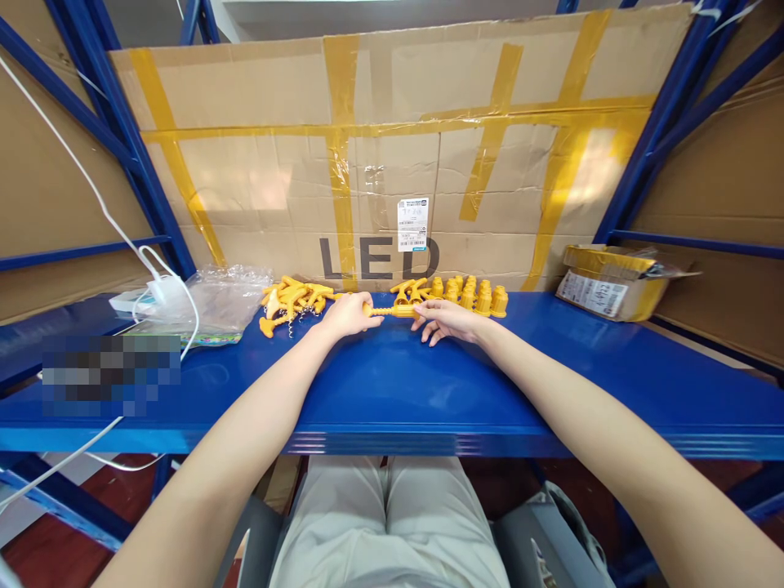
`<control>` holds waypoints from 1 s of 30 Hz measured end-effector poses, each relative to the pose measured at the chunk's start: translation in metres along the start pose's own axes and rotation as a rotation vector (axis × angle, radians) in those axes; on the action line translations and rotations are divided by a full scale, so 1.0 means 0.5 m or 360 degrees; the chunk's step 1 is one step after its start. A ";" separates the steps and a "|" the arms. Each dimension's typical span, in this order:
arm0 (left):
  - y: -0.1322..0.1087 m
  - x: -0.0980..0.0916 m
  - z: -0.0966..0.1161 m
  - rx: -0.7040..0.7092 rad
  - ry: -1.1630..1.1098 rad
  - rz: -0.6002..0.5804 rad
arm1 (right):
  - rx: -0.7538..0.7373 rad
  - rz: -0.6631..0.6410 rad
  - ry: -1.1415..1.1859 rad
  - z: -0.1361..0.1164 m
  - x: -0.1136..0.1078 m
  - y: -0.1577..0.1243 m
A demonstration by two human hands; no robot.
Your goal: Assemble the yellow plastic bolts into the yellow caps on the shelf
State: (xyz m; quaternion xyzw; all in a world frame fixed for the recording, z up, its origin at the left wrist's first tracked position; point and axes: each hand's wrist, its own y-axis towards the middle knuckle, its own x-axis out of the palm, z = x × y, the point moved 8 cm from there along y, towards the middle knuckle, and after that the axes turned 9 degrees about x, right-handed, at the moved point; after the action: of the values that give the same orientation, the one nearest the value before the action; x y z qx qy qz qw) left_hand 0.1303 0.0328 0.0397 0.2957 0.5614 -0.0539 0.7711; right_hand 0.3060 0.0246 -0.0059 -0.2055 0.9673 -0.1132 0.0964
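Observation:
Both my hands rest far out on the blue shelf [392, 392]. My left hand [349, 315] is closed around one end of a yellow corkscrew-like plastic piece [392, 311]. My right hand [446, 318] pinches the other end of that piece, its remaining fingers spread down onto the shelf. A loose heap of yellow screw pieces [292, 300] lies just left of my left hand. Behind my right hand, several yellow caps [471, 296] stand in rows.
A taped cardboard sheet marked LED [380, 163] forms the back wall. Crumpled clear plastic bags [214, 298] and a white charger with cable [160, 287] sit at the left. An open yellow-taped carton [612, 282] lies at the right. Blue rack posts flank both sides.

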 end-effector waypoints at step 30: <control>-0.004 -0.004 0.014 0.0021 0.0062 0.0023 | 0.0103 0.0078 0.0002 -0.002 0.003 -0.013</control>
State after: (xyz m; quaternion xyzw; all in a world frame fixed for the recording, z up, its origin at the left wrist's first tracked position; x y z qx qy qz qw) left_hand 0.1346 0.0271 0.0421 0.3058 0.5738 -0.0464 0.7584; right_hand 0.3067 0.0185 -0.0036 -0.1784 0.9680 -0.1421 0.1050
